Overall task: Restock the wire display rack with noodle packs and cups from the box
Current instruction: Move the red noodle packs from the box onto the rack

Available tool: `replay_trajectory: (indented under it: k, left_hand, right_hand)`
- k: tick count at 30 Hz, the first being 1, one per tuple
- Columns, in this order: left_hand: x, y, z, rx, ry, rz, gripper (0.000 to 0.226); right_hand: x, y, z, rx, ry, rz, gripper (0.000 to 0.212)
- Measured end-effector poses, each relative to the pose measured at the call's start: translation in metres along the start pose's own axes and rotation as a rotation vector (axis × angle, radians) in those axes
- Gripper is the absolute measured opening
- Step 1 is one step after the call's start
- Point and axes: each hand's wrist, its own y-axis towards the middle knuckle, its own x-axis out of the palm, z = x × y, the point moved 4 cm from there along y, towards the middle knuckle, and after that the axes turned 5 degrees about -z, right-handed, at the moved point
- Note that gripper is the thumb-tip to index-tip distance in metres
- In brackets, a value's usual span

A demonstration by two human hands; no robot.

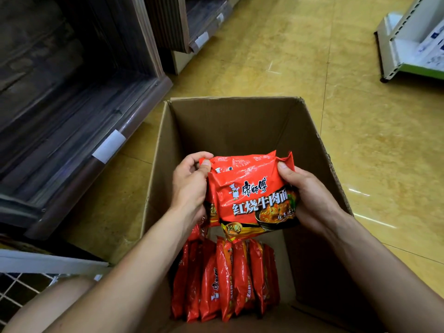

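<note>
I hold red noodle packs (252,193) over the open box (230,121).
My left hand (189,186) pinches their top left corner; my right hand (310,195) grips the right edge, thumb on front. Beneath my hands a row of packs (225,280) stands on edge inside the box. The wire rack (19,289) sits beside my left elbow.

Two bare forearms (134,272) reach forward from the bottom of the view, drawing together toward the middle. The left hand (191,188) grips the left edge of a red noodle pack (249,188), fingers curled over its upper corner. The right hand (312,200) cups the right edge, thumb pressed on the front. A bare knee (48,306) shows at lower left.
</note>
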Motion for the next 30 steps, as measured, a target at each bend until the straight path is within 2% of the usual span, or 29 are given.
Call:
replay_trajectory:
  k: [7, 13, 18, 23, 27, 30]
  left_hand:
    - [-0.004, -0.008, 0.003, -0.105, -0.103, -0.087, 0.02]
    - [-0.01, -0.01, 0.003, -0.185, -0.172, -0.075, 0.021]
    - [-0.005, -0.014, 0.006, -0.132, -0.106, -0.139, 0.022]
    - [0.005, -0.024, 0.01, -0.018, 0.131, -0.391, 0.035]
    - [0.006, -0.027, 0.002, -0.057, 0.205, -0.55, 0.06]
    - [0.007, -0.028, -0.002, -0.058, 0.289, -0.608, 0.079]
  right_hand:
    - [0.011, 0.003, 0.001, 0.001, -0.009, -0.024, 0.036]
    - [0.016, 0.004, 0.004, -0.022, -0.043, 0.023, 0.037]
    - [0.017, 0.005, 0.01, -0.026, -0.024, 0.089, 0.035]
    - [0.012, 0.005, 0.014, 0.015, 0.043, 0.182, 0.032]
    - [0.006, 0.005, 0.012, 0.052, 0.104, 0.244, 0.035]
    - [0.004, 0.005, 0.012, 0.065, 0.112, 0.261, 0.037]
